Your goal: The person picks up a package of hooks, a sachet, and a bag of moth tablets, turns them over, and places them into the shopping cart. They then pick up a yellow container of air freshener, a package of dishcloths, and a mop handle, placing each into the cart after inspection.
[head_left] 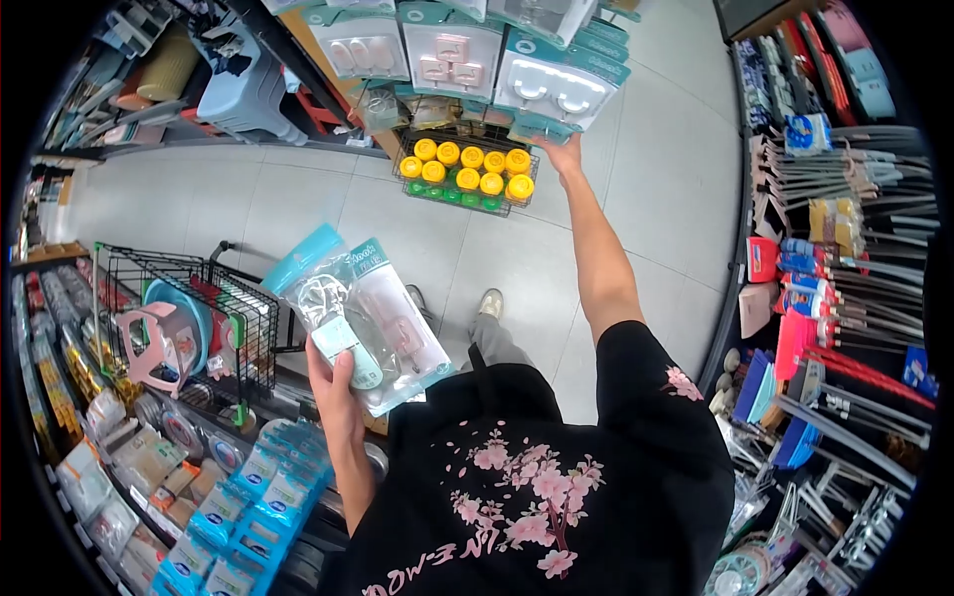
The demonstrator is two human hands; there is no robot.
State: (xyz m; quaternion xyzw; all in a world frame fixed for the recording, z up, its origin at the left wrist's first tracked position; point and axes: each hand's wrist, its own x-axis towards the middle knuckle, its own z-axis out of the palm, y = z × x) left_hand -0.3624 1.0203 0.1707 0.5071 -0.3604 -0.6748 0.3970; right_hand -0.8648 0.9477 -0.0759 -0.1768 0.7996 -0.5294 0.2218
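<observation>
My left hand (pixel 338 390) is closed round two clear plastic packages held side by side at the lower middle. One package (pixel 336 323) has a teal top and shows a coiled white cable and a pale green power strip; the other (pixel 399 323) holds a pink item on a white card. My right hand (pixel 564 157) reaches forward to the lower edge of a hanging package (pixel 558 83) with white round hooks. Its fingers are mostly hidden behind or under the package, so their grip is unclear.
A wire basket (pixel 467 177) of yellow-capped bottles hangs below the display. At left stands a black shopping cart (pixel 189 298) with a blue basin and a pink stool. Shelves of brushes and mops (pixel 845 258) line the right; blue packs (pixel 248 517) lie at lower left.
</observation>
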